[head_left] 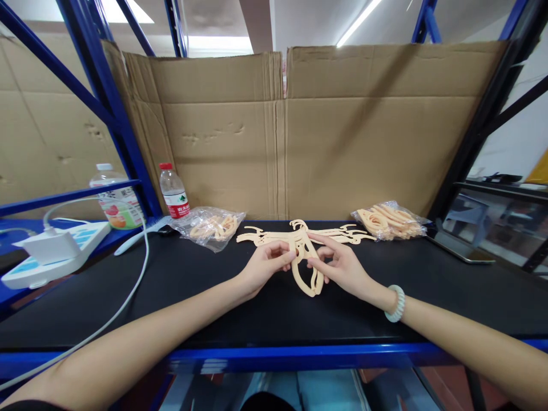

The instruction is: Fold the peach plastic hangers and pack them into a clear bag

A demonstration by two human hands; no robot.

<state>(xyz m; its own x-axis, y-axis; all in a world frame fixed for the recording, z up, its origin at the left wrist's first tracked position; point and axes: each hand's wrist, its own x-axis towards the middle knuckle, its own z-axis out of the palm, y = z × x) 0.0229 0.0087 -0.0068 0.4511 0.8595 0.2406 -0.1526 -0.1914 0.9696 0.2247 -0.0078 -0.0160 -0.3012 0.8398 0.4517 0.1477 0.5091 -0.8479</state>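
Cream hanger is over the black desk, pinched by our left fingers and our right fingers. If we bend too hard, it could snap, and a loose pinch could drop it.

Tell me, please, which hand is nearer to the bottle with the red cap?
Left. The left hand is in front and to the right of the bottle; the right hand is farther right, across the beige piece they hold.

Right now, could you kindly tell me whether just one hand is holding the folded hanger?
No, the left hand and the right hand both hold the folded hanger, one at each side.
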